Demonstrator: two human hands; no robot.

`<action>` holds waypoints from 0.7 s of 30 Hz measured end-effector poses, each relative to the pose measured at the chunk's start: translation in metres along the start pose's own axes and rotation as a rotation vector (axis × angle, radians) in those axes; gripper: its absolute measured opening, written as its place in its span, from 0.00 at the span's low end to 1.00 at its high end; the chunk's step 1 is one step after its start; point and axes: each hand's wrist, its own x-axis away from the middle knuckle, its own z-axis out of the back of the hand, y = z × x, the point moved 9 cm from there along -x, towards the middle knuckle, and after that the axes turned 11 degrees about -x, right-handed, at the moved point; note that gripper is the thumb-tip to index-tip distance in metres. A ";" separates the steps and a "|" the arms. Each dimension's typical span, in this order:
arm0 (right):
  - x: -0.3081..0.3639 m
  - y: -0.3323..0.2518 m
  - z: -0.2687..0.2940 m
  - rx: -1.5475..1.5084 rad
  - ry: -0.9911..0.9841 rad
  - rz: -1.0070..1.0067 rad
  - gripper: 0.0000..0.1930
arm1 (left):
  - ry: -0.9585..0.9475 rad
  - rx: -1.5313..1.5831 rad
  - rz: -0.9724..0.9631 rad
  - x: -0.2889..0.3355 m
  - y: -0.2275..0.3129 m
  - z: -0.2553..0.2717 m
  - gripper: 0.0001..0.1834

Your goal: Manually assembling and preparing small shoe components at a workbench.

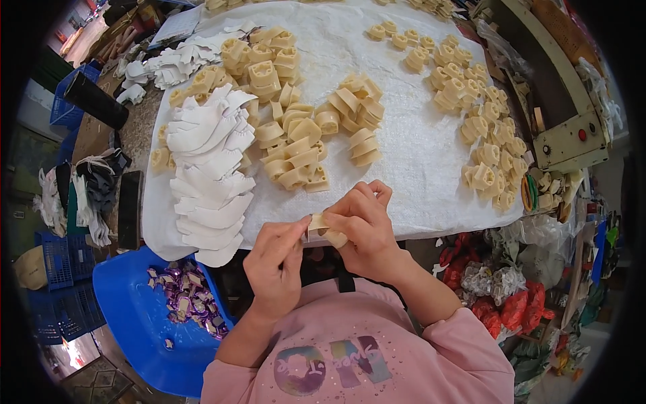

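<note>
To the far left of the left hand, one black cylinder (96, 101) is seen. Nearer, just below and left of that hand, one blue plastic tub (131, 323) is placed, in which dozens of small purple-and-silver wrapped pieces (185, 296) are heaped, too jumbled to be counted. Ahead and left of it, a long row of white curved flat pieces (212, 161) is laid on the white-sheeted counter (424, 188); more than ten are shown, the exact number hidden by overlap.

Directly ahead of both hands, cream curled moulded pieces (296, 158) are piled, dozens by appearance. One small cream curved piece (316, 221) is held between the hands at the counter's near edge, pinched by the fingers of the left hand (274, 266) and of the right hand (363, 232); whether a second part is held with it cannot be told.

A two-handed fitting or shaping step is judged to be in hand; firm, aligned pinches are called for next.

Ahead and right of the right hand, dozens of cream ring-shaped pieces (481, 176) are spread. Beyond them, one grey-green metal machine (562, 148) is seen, with one round red button (583, 135).
</note>
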 end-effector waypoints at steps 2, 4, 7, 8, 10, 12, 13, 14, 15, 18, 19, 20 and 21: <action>0.003 0.001 0.000 -0.088 0.004 -0.005 0.13 | -0.012 0.102 0.017 -0.003 -0.010 -0.004 0.13; 0.005 0.001 0.001 -0.172 0.010 -0.013 0.13 | -0.027 0.206 0.033 -0.008 -0.014 -0.009 0.13; 0.008 0.004 -0.001 -0.278 -0.020 -0.061 0.13 | -0.047 0.320 0.084 -0.011 -0.018 -0.015 0.09; 0.009 0.006 -0.001 -0.305 -0.041 -0.073 0.13 | -0.042 0.194 -0.029 -0.013 -0.009 -0.013 0.07; 0.009 0.007 -0.003 -0.328 -0.065 -0.086 0.13 | -0.034 0.073 -0.142 -0.015 0.001 -0.013 0.06; 0.009 0.010 -0.005 -0.385 -0.077 -0.090 0.12 | 0.024 -0.022 -0.282 -0.016 0.016 -0.010 0.06; 0.008 0.010 -0.005 -0.387 -0.080 -0.089 0.12 | 0.026 -0.024 -0.279 -0.016 0.016 -0.010 0.06; 0.006 0.009 -0.007 -0.353 -0.112 -0.069 0.11 | -0.007 -0.008 -0.264 -0.017 0.015 -0.012 0.06; 0.005 0.006 -0.009 -0.316 -0.141 -0.048 0.11 | -0.040 0.009 -0.252 -0.016 0.015 -0.014 0.07; 0.002 -0.001 -0.009 -0.364 -0.161 -0.032 0.12 | -0.061 0.067 -0.163 -0.012 0.002 -0.015 0.07; 0.004 -0.001 -0.010 -0.360 -0.161 -0.018 0.12 | -0.052 0.065 -0.174 -0.011 0.006 -0.014 0.07; 0.006 0.001 -0.009 -0.363 -0.112 -0.013 0.13 | -0.065 0.100 -0.107 -0.009 0.006 -0.014 0.06; 0.008 0.002 -0.005 -0.363 -0.063 -0.009 0.13 | -0.079 0.141 -0.042 -0.009 0.004 -0.015 0.06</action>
